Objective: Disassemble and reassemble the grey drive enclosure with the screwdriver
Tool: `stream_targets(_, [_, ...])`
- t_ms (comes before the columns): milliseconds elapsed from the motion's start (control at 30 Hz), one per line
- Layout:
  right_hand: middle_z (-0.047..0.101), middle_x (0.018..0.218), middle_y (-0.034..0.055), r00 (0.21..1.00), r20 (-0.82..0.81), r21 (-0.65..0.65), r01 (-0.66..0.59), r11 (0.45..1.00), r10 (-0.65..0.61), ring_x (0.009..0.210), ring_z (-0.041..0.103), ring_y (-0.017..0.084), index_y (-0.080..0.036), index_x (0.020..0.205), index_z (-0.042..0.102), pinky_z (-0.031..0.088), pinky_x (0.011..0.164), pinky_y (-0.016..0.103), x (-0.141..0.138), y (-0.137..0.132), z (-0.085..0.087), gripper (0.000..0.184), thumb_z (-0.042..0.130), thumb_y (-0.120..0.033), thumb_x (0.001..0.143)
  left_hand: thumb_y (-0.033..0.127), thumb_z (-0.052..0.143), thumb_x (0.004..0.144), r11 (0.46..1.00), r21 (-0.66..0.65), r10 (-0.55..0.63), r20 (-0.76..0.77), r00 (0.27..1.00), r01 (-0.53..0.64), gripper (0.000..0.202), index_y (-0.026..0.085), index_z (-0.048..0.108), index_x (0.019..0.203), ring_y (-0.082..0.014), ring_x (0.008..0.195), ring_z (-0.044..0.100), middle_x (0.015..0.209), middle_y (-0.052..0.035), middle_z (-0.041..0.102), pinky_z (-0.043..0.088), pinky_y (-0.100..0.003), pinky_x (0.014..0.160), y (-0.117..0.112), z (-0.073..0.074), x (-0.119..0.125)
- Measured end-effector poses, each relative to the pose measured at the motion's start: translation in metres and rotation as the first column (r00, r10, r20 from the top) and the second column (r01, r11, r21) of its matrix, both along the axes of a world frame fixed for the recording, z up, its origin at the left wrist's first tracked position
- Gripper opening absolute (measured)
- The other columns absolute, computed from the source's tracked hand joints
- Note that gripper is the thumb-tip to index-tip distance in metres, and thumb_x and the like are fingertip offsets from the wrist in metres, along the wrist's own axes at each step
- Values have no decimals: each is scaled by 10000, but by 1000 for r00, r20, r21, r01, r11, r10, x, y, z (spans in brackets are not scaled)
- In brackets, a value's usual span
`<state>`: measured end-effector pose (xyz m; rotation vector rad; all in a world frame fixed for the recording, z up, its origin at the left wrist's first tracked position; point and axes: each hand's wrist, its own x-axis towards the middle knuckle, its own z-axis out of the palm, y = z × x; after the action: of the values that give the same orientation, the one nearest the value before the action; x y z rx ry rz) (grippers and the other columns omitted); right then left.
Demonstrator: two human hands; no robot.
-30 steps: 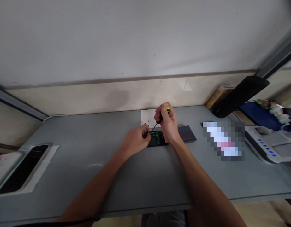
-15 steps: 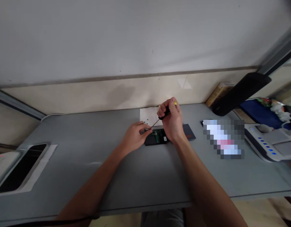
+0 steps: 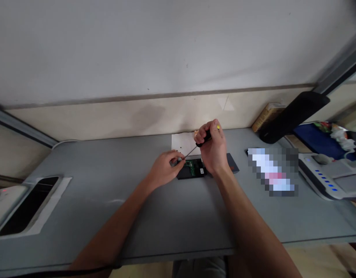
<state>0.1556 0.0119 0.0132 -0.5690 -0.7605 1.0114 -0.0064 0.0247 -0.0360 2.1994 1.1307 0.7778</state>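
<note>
My right hand [image 3: 211, 148] is shut around a black-handled screwdriver [image 3: 204, 139] with a yellow butt end, and its thin shaft slants down and left. The shaft's tip meets the fingertips of my left hand [image 3: 166, 168] at the left end of a black device with an exposed green circuit board [image 3: 191, 168]. What those fingertips pinch is hidden. Behind them lies a white paper sheet [image 3: 180, 143] holding several tiny dark screws. A dark blue flat box [image 3: 231, 163] lies partly under my right hand.
The grey desk [image 3: 178, 220] meets a wall behind. A black slot with white edging [image 3: 30, 206] is at the left. To the right are a pixelated object [image 3: 272, 172], a white device with blue lights [image 3: 325, 177], a black padded object [image 3: 294, 116] and a book [image 3: 267, 117].
My right hand has shifted slightly right, tilting the screwdriver flatter. My left fingers have closed toward the shaft's tip. The device has not visibly moved.
</note>
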Motion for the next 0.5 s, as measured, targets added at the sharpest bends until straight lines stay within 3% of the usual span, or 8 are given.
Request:
stream_targets(233, [361, 685, -51, 999, 32, -11, -27, 1000, 27, 580, 359, 97, -243, 733, 418, 365, 542, 265, 0, -2, 1, 511, 747, -624, 818, 193, 593, 824, 999, 38, -1, -41, 999, 2, 245, 229, 756, 1004, -152, 667, 536, 712, 21, 572, 453, -283, 698, 0, 7, -4])
stream_targets(333, [375, 672, -56, 997, 54, -20, -48, 999, 49, 579, 357, 94, -242, 738, 430, 353, 542, 259, -2, -1, -2, 510, 763, -624, 802, 161, 529, 790, 995, 69, 80, -72, 994, -75, 346, 233, 740, 1055, -175, 729, 557, 758, 6, 567, 468, -303, 744, 2, 11, -9])
stream_targets(500, [380, 648, -65, 995, 88, -27, -50, 998, 52, 567, 349, 94, -246, 737, 413, 332, 526, 254, -4, 6, -12, 525, 762, -633, 796, 144, 491, 799, 988, 54, 151, -177, 973, -144, 311, 228, 717, 994, -183, 691, 570, 699, 12, 586, 476, -319, 769, 4, 9, -11])
